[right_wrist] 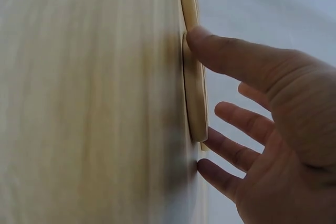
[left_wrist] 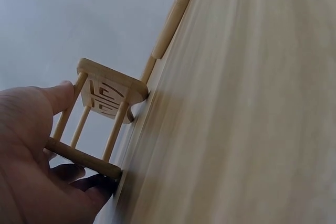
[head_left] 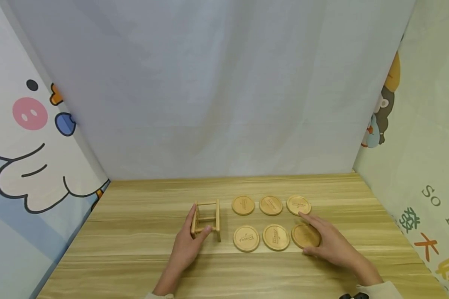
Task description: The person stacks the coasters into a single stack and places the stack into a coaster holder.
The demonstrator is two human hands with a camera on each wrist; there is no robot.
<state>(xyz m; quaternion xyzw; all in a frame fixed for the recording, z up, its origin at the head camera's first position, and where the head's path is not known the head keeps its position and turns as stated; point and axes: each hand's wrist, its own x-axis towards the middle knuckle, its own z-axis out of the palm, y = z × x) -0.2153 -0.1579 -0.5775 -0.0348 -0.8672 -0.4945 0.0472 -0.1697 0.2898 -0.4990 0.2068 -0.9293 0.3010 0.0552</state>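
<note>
My left hand [head_left: 187, 245] grips a small wooden rack [head_left: 218, 220], round bars between two end plates, standing on the table; in the left wrist view the rack's far plate [left_wrist: 110, 85] has cut-out lettering. At the right end of the near row lies a round wooden coaster [head_left: 306, 236], its face shaded. My right hand [head_left: 333, 241] reaches around that coaster's right side, fingers spread and fairly straight. In the right wrist view its thumb [right_wrist: 231, 56] is at the rim of the coaster [right_wrist: 195, 98]; whether the other fingers touch it I cannot tell.
Other engraved coasters lie flat in two rows: a near pair [head_left: 246, 238] and a far row of three [head_left: 243, 205]. A wood-grain table [head_left: 142, 216] carries everything. A pale curtain [head_left: 224, 91] hangs behind; printed sheets [head_left: 426, 145] flank both sides.
</note>
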